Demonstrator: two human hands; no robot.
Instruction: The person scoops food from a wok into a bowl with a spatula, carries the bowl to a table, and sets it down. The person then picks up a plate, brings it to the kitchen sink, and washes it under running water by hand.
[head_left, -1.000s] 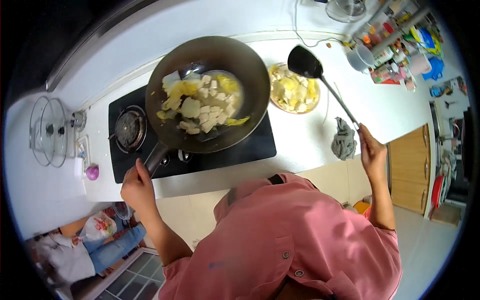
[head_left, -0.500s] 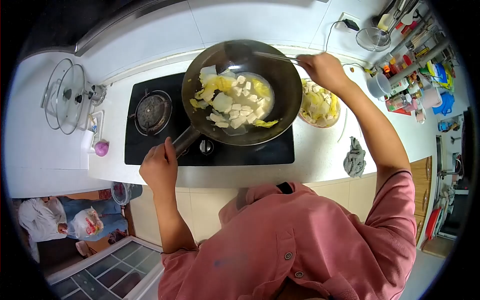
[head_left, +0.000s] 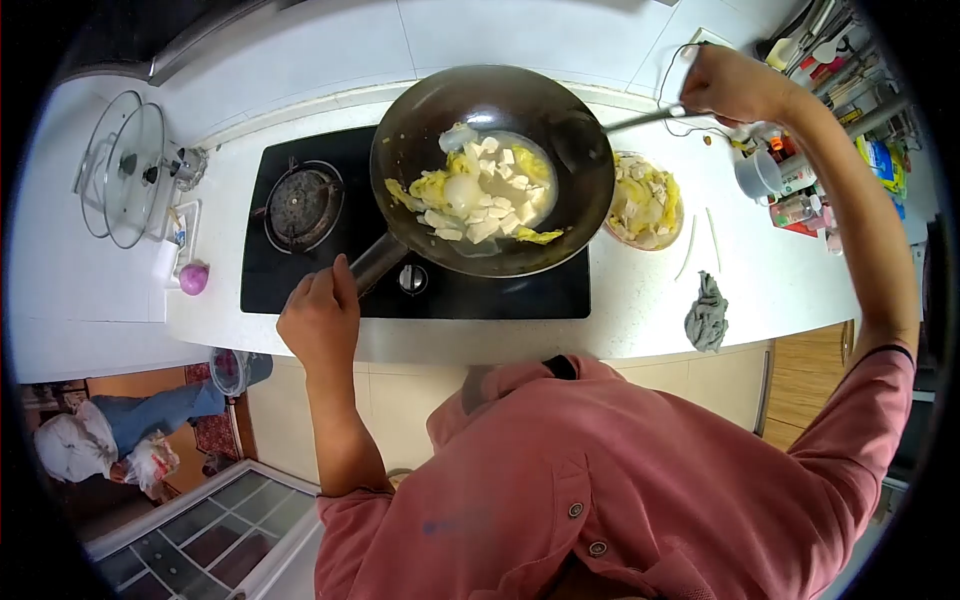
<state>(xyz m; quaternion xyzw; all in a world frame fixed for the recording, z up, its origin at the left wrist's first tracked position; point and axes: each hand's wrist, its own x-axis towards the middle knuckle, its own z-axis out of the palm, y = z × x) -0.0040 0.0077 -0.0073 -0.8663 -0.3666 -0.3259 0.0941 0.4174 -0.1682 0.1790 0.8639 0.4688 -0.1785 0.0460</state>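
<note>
At the left, the wok handle is gripped by the closed fingers of the left hand. Over the gas hob, tofu cubes and cabbage are held in the wok; some cabbage has been shifted inward, so stirring seems under way. The spatula, held over the desk a second ago, is now lowered inside the wok's right side, its handle gripped by the right hand's curled fingers.

Two glass lids and a round purple item, possibly an onion, are seen at the left; a crumpled grey cloth and bottles are seen at the right.
</note>
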